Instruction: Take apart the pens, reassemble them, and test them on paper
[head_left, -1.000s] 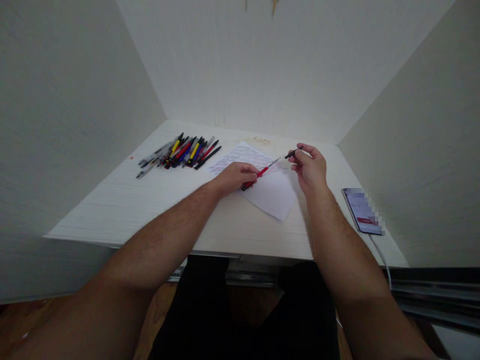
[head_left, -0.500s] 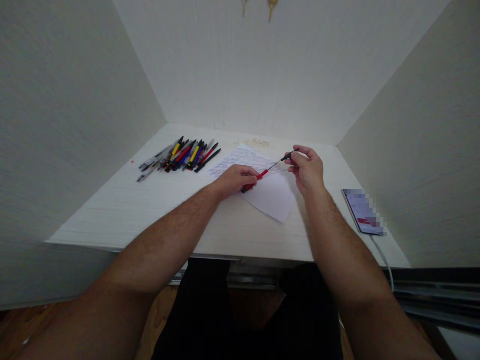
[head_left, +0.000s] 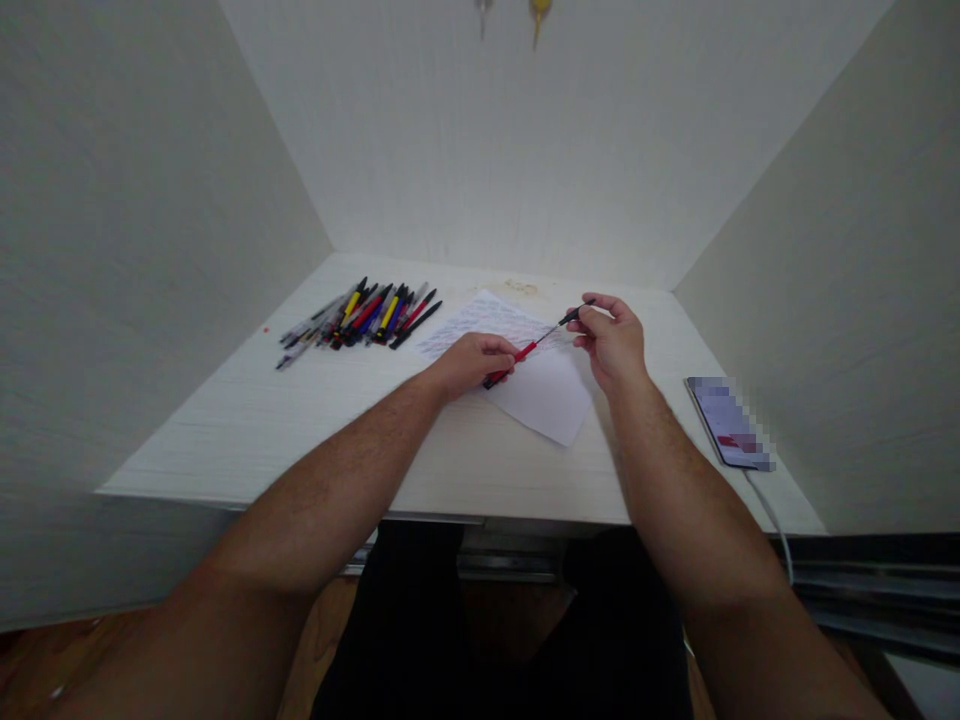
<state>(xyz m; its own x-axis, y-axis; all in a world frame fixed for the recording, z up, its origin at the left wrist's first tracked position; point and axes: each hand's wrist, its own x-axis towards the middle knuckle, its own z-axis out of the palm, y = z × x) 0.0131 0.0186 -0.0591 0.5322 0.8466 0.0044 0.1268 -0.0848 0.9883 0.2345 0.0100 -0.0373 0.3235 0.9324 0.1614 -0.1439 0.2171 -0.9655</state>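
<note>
My left hand (head_left: 472, 364) is closed on a red pen barrel (head_left: 527, 351) with a black end, tilted up to the right. Above and to its right, the thumb and fingers of my right hand (head_left: 613, 338) pinch a black pen section (head_left: 571, 316). A thin refill (head_left: 547, 334) spans the space between the black section and the open end of the barrel. Whether its tip sits inside the barrel is too small to tell. Under both hands lies a sheet of white paper (head_left: 551, 405), its far part covered with scribbled lines.
A heap of pens (head_left: 390, 312) in several colours lies at the back left of the white table (head_left: 315, 415). On the right is a phone (head_left: 726, 425) with a white cable (head_left: 772, 515) running over the front edge. Pale walls enclose the back and sides.
Hardly anything differs: the view has shifted slightly. Both hands keep their holds on the pen parts, and the refill still spans between them.
</note>
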